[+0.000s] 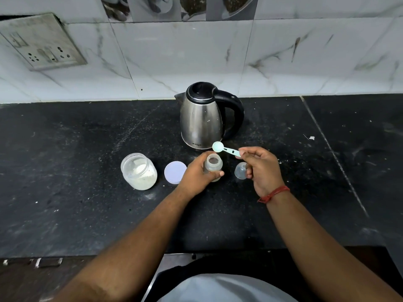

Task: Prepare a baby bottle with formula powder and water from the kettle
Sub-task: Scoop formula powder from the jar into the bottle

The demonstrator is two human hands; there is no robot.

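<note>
Small translucent plastic baby bottle, uncapped, upright on speckled black stone counter | left hand wrapped around it | right hand pinching pale-green plastic scoop above its mouth | steel kettle behind.

I'm looking at a home kitchen: black stone counter, marble-look wall tiles, a steel electric kettle, a wall socket.

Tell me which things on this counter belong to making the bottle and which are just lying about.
For the job: baby bottle held by the left hand; scoop pinched by the right hand; powder jar, open; its lid; kettle; bottle cap.

Lying about: wall socket; white scrap on the counter.
</note>
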